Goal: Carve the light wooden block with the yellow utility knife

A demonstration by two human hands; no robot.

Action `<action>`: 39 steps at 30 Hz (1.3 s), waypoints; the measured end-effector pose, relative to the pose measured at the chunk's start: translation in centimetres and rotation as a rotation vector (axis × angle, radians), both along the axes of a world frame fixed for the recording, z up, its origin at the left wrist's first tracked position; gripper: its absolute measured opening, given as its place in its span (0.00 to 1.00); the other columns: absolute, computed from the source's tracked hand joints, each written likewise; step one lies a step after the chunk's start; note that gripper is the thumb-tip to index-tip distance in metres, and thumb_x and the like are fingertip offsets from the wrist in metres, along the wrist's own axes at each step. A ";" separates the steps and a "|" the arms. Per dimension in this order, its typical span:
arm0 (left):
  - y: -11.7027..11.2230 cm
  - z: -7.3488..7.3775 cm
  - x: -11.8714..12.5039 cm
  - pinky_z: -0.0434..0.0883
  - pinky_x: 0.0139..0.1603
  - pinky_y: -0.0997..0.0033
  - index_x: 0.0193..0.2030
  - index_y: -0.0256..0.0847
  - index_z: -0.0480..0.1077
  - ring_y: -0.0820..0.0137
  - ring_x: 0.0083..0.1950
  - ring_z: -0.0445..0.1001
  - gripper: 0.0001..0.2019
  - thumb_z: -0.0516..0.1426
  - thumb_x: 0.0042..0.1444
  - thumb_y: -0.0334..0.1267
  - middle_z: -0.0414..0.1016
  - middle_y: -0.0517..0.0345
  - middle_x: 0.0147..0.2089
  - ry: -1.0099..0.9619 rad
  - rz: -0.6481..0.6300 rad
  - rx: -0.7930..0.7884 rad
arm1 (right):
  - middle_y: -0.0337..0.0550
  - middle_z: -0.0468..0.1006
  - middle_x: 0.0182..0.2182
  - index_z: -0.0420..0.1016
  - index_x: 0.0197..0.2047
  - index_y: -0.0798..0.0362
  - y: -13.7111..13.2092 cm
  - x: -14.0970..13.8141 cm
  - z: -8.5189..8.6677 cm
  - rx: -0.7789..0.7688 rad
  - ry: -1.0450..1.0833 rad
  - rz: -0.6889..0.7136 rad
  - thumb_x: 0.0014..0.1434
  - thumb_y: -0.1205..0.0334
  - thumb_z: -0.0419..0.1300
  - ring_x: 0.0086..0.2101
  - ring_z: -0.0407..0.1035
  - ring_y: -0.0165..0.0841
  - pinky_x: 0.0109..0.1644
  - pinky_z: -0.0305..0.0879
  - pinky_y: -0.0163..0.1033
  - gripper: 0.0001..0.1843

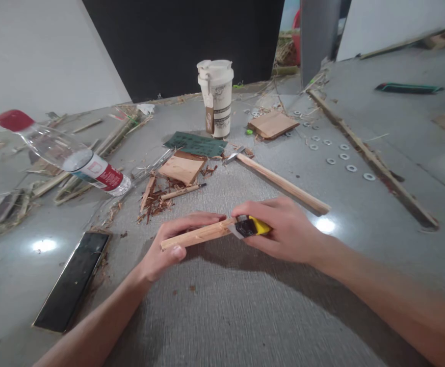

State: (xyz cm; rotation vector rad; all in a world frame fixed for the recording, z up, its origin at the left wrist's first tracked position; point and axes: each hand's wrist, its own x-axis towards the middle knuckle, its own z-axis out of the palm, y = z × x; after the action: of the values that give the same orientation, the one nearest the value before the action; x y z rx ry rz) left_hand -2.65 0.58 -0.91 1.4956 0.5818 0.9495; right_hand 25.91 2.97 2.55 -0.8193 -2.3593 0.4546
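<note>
My left hand (161, 252) is closed around the near end of a piece of wood (199, 234), thumb on the close side and fingers behind it. The wood is held up above the grey surface, with a pale edge facing me. In my right hand (283, 227) is a yellow and black utility knife (255, 227), gripped with the fingers wrapped round its handle. Its blade (239, 229) lies against the wood's right end. Just beyond my hands, a small hammer (279, 181) with a wooden handle rests on the surface.
A phone (71, 283) lies at the left, with a tilted plastic bottle (88, 163) behind it. A lidded cup (218, 99) stands at the back near green sandpaper (195, 143). Around them are wood blocks (182, 167), a marker (182, 191), shavings, several washers (331, 161) and a long strip (375, 160).
</note>
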 end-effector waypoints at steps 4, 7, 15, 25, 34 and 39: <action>-0.1 0.0 0.1 0.68 0.67 0.50 0.60 0.44 0.83 0.46 0.65 0.77 0.26 0.58 0.66 0.58 0.81 0.44 0.64 0.004 0.071 -0.010 | 0.33 0.75 0.27 0.76 0.48 0.53 -0.2 -0.2 0.1 0.021 0.007 0.044 0.72 0.52 0.59 0.27 0.66 0.28 0.32 0.53 0.35 0.12; -0.1 0.2 0.2 0.71 0.65 0.53 0.57 0.43 0.85 0.48 0.62 0.79 0.23 0.58 0.66 0.53 0.84 0.46 0.60 -0.055 0.101 -0.049 | 0.34 0.74 0.26 0.77 0.47 0.53 -0.3 -0.3 0.1 0.028 0.003 0.048 0.73 0.46 0.58 0.26 0.65 0.28 0.31 0.51 0.36 0.18; 0.1 0.6 0.3 0.73 0.60 0.56 0.54 0.44 0.86 0.51 0.57 0.82 0.21 0.57 0.65 0.51 0.86 0.48 0.57 -0.135 0.147 -0.006 | 0.35 0.77 0.28 0.78 0.46 0.52 -0.1 -0.1 0.0 -0.033 -0.031 0.000 0.71 0.42 0.62 0.27 0.65 0.29 0.31 0.48 0.37 0.20; -0.1 0.5 0.3 0.73 0.61 0.55 0.52 0.43 0.87 0.51 0.57 0.82 0.20 0.58 0.65 0.50 0.87 0.46 0.55 -0.141 0.195 -0.045 | 0.35 0.75 0.26 0.78 0.44 0.54 -0.2 0.0 0.2 -0.029 -0.037 -0.001 0.71 0.34 0.57 0.25 0.62 0.29 0.30 0.47 0.38 0.28; -0.1 0.9 0.5 0.75 0.58 0.58 0.49 0.45 0.88 0.53 0.54 0.84 0.19 0.60 0.63 0.53 0.88 0.49 0.52 -0.131 0.255 -0.082 | 0.31 0.67 0.22 0.72 0.39 0.52 0.0 0.2 0.2 -0.091 0.030 0.044 0.75 0.36 0.51 0.23 0.56 0.27 0.29 0.45 0.39 0.27; -0.1 1.0 0.7 0.76 0.57 0.59 0.47 0.45 0.88 0.54 0.54 0.84 0.19 0.62 0.62 0.54 0.88 0.49 0.51 -0.128 0.281 -0.099 | 0.31 0.69 0.23 0.70 0.41 0.51 0.1 0.2 0.1 -0.133 0.018 0.059 0.76 0.46 0.52 0.22 0.57 0.27 0.30 0.46 0.39 0.18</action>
State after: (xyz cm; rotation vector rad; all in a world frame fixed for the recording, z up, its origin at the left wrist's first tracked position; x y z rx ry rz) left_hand -1.95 0.52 0.12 1.2747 0.7473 1.2053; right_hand 26.16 3.11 2.63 -0.8041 -2.3614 0.6468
